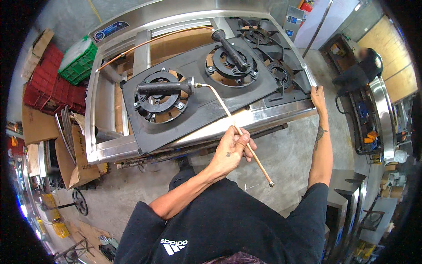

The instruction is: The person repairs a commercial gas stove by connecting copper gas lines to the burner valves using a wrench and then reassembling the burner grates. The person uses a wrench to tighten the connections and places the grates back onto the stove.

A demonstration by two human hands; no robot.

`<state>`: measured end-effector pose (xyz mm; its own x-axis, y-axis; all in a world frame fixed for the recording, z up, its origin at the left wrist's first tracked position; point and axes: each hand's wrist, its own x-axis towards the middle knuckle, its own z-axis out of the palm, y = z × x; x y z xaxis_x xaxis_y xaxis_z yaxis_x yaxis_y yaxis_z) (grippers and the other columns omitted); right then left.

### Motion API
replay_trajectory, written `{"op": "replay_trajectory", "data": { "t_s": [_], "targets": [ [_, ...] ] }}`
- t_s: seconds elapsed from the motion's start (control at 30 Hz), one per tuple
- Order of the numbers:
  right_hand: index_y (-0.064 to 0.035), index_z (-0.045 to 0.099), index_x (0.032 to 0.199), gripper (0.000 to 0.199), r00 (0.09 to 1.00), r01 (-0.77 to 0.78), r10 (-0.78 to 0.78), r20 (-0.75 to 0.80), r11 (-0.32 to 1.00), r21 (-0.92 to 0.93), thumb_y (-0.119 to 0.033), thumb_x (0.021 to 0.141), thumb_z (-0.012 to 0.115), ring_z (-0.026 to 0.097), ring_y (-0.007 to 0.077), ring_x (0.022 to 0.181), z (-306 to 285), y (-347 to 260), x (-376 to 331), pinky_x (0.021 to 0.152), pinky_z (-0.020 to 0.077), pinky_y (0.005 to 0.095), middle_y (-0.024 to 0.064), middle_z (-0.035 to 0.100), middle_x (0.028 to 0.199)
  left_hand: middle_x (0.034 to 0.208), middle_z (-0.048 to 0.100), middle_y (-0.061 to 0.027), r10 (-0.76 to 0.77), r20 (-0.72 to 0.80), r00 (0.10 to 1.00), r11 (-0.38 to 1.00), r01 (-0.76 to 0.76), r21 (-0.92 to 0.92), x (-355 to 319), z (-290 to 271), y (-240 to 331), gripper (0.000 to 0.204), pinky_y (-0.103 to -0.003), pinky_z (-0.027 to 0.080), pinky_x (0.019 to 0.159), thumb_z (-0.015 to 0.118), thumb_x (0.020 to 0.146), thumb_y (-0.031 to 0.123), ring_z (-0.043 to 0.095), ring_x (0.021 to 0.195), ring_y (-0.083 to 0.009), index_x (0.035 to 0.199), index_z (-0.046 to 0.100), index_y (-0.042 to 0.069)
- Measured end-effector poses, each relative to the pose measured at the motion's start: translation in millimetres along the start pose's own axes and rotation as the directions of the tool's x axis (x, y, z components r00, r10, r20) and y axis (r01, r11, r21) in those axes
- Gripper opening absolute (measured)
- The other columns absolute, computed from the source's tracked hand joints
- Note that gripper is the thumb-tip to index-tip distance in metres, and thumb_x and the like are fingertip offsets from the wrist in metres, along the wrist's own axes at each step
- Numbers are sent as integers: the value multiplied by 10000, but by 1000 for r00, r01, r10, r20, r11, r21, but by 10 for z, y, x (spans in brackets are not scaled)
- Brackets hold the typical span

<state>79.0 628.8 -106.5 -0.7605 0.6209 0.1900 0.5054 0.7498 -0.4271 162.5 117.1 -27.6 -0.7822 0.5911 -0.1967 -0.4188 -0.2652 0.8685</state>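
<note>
A thin copper tube [228, 115] runs from a brass fitting at the end of a black cast-iron burner pipe [162, 88] down toward me. My left hand [231, 149] is closed around the tube near its lower half; the free end sticks out below the hand. My right hand [318, 99] grips the front right corner of the stainless steel stove frame [263, 116]. The burner pipe lies across the left ring of a black burner plate [202, 103]. A second black burner pipe [231, 48] lies over the middle ring.
Another copper tube [149, 42] runs along the back of the frame. Red crates [48, 83] and a green crate [79, 59] stand at the left, cardboard boxes [74, 154] below them. A person [365, 66] stands at a bench at the right. Steel cabinets [351, 211] stand beside me.
</note>
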Motion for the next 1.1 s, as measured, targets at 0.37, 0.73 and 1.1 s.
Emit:
{"op": "replay_trajectory", "data": {
  "t_s": [0.37, 0.73, 1.1],
  "targets": [
    [-27, 488, 1277, 433, 994, 100, -99, -45, 995, 14, -200, 889, 573, 600, 544, 1157, 17, 173, 1, 1012, 455, 601, 336, 640, 1216, 942, 651, -156, 101, -46, 994, 995, -100, 26, 164, 141, -159, 201, -303, 570, 634, 453, 1136, 229, 636, 713, -156, 1161, 426, 31],
    [12, 479, 1283, 486, 988, 134, -138, -68, 989, -61, -143, 837, 593, 601, 554, 1138, 26, 149, -41, 1004, 469, 611, 345, 637, 1215, 969, 651, -158, 157, -101, 982, 988, -154, 31, 224, 260, -229, 194, -302, 571, 650, 452, 1141, 240, 629, 721, -148, 1163, 442, 48],
    [52, 642, 1145, 372, 989, 145, -148, 25, 901, -409, -187, 861, 619, 687, 499, 1051, -175, -45, -266, 922, 555, 572, 338, 685, 1140, 1130, 678, -191, 17, 78, 997, 998, -13, -58, 56, -38, -86, 352, -327, 618, 806, 522, 1119, 294, 698, 885, -180, 1281, 532, -18]
  ]
}}
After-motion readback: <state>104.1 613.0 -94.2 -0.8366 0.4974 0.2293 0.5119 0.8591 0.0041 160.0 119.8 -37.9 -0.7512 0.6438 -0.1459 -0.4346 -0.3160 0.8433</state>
